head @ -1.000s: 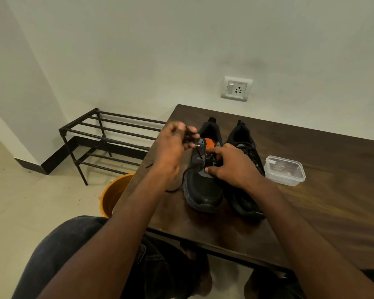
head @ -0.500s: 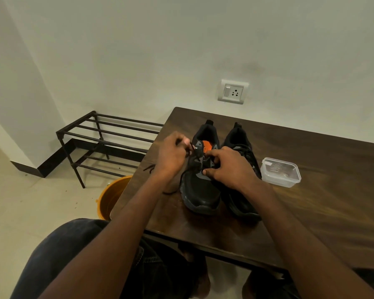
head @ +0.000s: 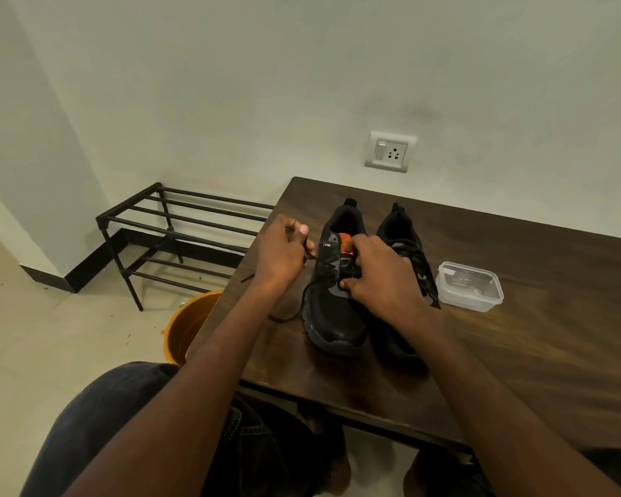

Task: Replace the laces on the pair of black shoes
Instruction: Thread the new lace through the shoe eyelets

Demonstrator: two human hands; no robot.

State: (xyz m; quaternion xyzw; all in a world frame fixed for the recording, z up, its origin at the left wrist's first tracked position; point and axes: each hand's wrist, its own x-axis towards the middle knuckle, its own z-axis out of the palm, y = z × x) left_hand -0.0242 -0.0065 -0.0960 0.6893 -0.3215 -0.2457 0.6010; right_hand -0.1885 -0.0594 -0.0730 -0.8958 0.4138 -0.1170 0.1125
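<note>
Closest to the camera are the person's dark trousers (head: 122,425), with both bare arms reaching out over the edge of a dark wooden table (head: 517,353).

Two black shoes stand side by side on the table, toes pointing toward the person. The left shoe (head: 332,317) has an orange patch inside and a grey tongue. The right shoe (head: 407,245) is just beside it and partly hidden by the right arm.

The right hand (head: 377,278) rests on top of the left shoe. Its fingers are curled and its thumb and fingertips press on the lace holes. I cannot tell if it pinches the lace there.

The left hand (head: 282,252) is just to the left of that shoe. Its fingers are curled and it pinches a black lace (head: 291,313). The lace hangs down and loops on the table beside the shoe.

To the right of the shoes sits a clear plastic box (head: 470,286) with its lid on.

On the floor, left of the table, is an orange bucket (head: 187,324). Farther back stands a black metal rack (head: 180,231). On the far wall is a socket with a switch (head: 389,152).
</note>
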